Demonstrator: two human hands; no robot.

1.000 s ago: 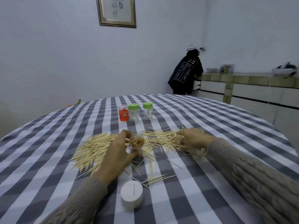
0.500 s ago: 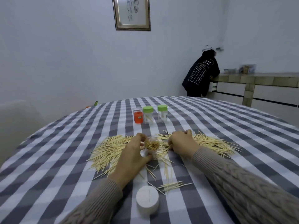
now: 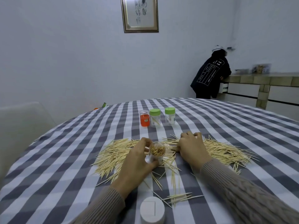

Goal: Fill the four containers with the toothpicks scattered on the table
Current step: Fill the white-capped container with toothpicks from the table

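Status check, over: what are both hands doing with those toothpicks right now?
Left hand grips clear plastic container, nearly full of toothpicks. Right hand gathering loose wooden toothpicks on checked tablecloth. Nothing in the way.

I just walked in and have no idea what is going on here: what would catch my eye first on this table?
Probably the pale toothpicks strewn in a wide band across the middle of the checked tablecloth. In their midst the left hand grips an open clear container packed with toothpicks, while the right hand rests on the pile beside it. Behind stand an orange jar and two green-lidded jars.
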